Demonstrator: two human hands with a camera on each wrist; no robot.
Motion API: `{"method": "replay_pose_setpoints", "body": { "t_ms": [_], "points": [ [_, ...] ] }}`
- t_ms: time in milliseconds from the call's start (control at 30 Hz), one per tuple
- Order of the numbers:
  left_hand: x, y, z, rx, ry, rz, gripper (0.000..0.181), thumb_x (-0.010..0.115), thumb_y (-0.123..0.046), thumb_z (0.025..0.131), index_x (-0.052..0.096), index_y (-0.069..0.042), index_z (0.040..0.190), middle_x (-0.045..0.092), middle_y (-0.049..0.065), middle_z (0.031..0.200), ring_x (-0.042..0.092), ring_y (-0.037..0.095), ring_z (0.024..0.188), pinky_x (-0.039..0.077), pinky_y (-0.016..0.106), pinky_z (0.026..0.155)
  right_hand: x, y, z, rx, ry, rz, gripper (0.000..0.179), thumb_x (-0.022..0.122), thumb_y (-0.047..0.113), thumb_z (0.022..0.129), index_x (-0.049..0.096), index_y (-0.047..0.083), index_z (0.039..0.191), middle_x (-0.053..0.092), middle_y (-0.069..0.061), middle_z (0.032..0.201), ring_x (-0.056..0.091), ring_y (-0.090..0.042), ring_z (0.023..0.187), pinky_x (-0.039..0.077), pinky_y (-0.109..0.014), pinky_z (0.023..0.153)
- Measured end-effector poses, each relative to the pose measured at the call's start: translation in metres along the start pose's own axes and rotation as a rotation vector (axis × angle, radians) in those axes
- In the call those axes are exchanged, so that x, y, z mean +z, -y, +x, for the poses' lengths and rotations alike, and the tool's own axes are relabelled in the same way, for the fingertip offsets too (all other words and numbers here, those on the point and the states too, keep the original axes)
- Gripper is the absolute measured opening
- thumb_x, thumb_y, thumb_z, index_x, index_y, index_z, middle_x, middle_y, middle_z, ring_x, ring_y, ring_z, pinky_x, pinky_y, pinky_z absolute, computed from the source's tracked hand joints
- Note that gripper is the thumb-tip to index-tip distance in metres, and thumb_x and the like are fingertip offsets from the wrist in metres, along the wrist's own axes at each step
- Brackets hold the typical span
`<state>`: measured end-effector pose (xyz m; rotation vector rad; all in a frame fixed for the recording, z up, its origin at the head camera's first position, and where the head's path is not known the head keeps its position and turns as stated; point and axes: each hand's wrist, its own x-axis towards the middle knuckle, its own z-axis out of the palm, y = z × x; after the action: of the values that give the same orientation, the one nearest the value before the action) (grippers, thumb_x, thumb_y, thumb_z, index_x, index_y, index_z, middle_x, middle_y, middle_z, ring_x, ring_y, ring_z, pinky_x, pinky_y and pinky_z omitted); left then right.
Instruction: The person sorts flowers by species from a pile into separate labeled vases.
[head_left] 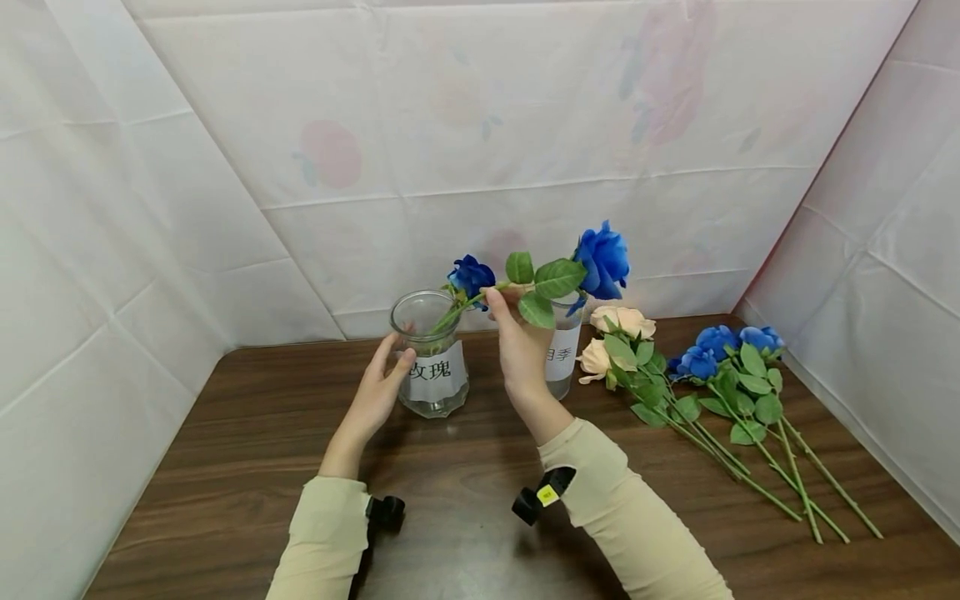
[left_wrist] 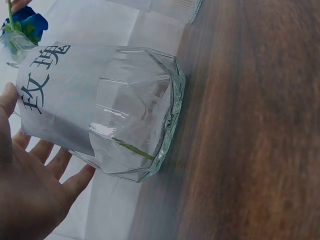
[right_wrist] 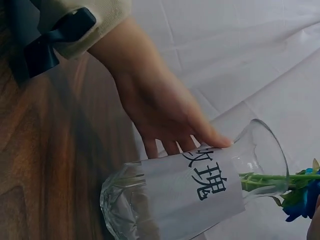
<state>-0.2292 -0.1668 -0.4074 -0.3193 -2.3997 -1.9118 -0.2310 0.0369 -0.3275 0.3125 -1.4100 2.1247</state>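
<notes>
Nearest me, the left hand [head_left: 372, 390] cups the left side of the glass jar [head_left: 435, 407], thumb and fingers spread round it; I'd want that brace firm but light. Just beyond, the right hand [head_left: 527, 348] pinches a leafy blue rose [head_left: 562, 277] by its stem, which slants low at the jar's mouth; how deep it reaches I can't tell. I'd tip it more upright, then lower it clear of the darker blue rose [head_left: 471, 276] leaning out before the pale cloth [head_left: 450, 158].
</notes>
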Motion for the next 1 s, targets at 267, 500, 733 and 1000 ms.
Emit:
{"method": "replay_pose_setpoints", "body": {
  "t_ms": [267,500,733,1000],
  "points": [
    [0.0,0.003,0.001,0.014,-0.011,0.003,0.06,0.045,-0.033,0.107,0.024,-0.004,0.156,0.032,0.022,0.152,0.028,0.034,0.14,0.024,0.053,0.115,0.01,-0.018,0.007,0.033,-0.013,-0.036,0.011,0.074,0.002,0.089,0.067,0.001,0.098,0.066,-0.002,0.092,0.064,-0.013,0.084,0.054,-0.026,0.079],
    [0.001,0.003,0.001,0.018,-0.011,-0.01,0.058,0.046,-0.032,0.107,0.027,-0.007,0.155,0.034,0.02,0.151,0.031,0.032,0.138,0.027,0.052,0.114,0.018,-0.032,0.014,0.047,-0.004,-0.109,0.012,0.073,-0.001,0.088,0.068,-0.007,0.097,0.067,0.001,0.088,0.062,-0.009,0.082,0.051,-0.023,0.077],
    [0.001,0.002,0.001,0.004,-0.008,-0.002,0.059,0.045,-0.033,0.107,0.025,-0.007,0.156,0.033,0.02,0.151,0.029,0.033,0.14,0.025,0.053,0.115,0.024,-0.039,0.013,0.207,0.045,-0.264,0.016,0.074,0.008,0.09,0.072,-0.005,0.098,0.069,-0.008,0.092,0.061,-0.011,0.083,0.05,-0.025,0.076],
    [0.002,0.003,0.001,0.024,-0.006,-0.015,0.057,0.046,-0.032,0.107,0.028,-0.008,0.155,0.035,0.02,0.149,0.032,0.033,0.138,0.027,0.054,0.114,0.022,-0.038,0.011,0.323,0.063,-0.267,0.021,0.075,0.016,0.09,0.075,-0.002,0.102,0.07,-0.008,0.099,0.061,-0.015,0.088,0.051,-0.029,0.08]
  ]
}}
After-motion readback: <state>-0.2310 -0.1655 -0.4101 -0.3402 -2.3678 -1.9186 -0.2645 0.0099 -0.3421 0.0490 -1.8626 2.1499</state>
